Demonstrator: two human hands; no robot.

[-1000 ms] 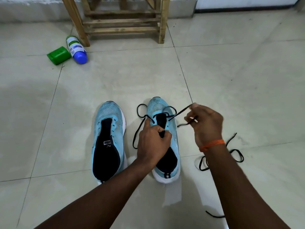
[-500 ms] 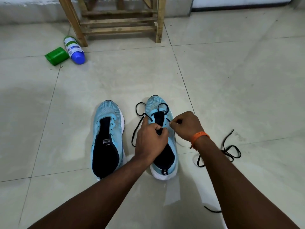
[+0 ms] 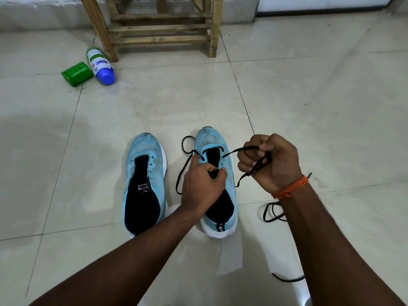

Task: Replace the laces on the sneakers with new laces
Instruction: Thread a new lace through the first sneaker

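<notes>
2 light-blue sneakers stand side by side on the tiled floor [image 3: 309,107], toes pointing away from the person. The unlaced sneaker [image 3: 144,173] sits on the left with bare eyelets. The part-laced sneaker [image 3: 215,139] sits on the right and has a black lace [image 3: 231,152] through its front eyelets.

The left hand [image 3: 202,186] rests on the part-laced sneaker. Its fingers are curled and pinch the edge of the opening near the tongue, and its forefinger reaches toward the left eyelet. The right hand [image 3: 272,162] is raised just right of that sneaker, closed in a fist round the black lace. The lace runs taut from the right eyelet into the fist, and its tail hangs below. The lace's other end loops on the floor between the 2 sneakers.

A spare lace [image 3: 270,214] lies on the floor, partly hidden by the right forearm, which wears an orange wrist thread [image 3: 291,188].

Farther off, a green container [image 3: 77,74] and a blue-capped bottle [image 3: 100,65] lie touching beside a wooden stool [image 3: 163,27].
</notes>
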